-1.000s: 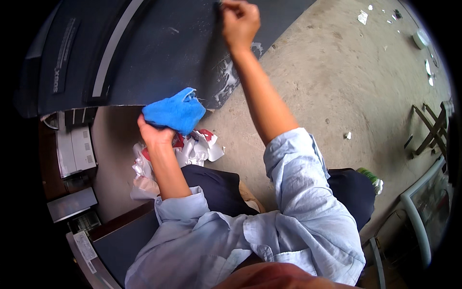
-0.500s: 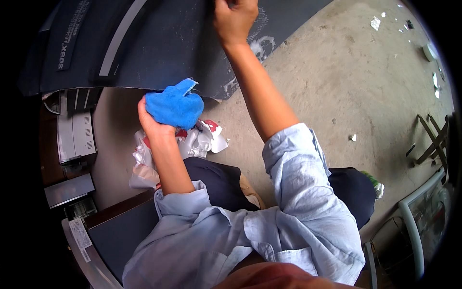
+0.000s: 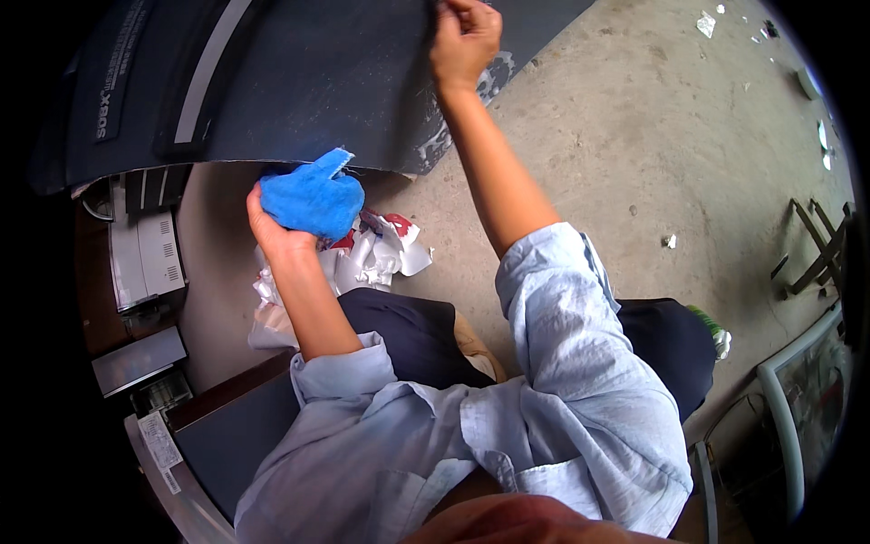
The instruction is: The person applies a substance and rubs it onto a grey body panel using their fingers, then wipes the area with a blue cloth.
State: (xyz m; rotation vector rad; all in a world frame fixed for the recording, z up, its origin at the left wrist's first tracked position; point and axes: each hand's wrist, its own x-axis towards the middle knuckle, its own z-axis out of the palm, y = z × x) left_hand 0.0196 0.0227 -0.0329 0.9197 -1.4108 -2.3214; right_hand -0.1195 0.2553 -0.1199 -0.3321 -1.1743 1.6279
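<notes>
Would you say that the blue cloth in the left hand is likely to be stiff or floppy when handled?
Probably floppy: the blue cloth sits bunched in the left hand, with one corner sticking up. It looks light, since that hand alone holds it up. Its fuzzy surface suggests that it will not slip easily.

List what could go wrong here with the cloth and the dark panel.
1. The right hand grips the dark panel only at its top edge; it may slip and drop toward the knees.
2. The blue cloth is bunched in the left hand just under the panel's lower edge, so it could snag there.
3. A crumpled plastic bag lies on the concrete floor right below, and could get dragged or stepped on.
</notes>
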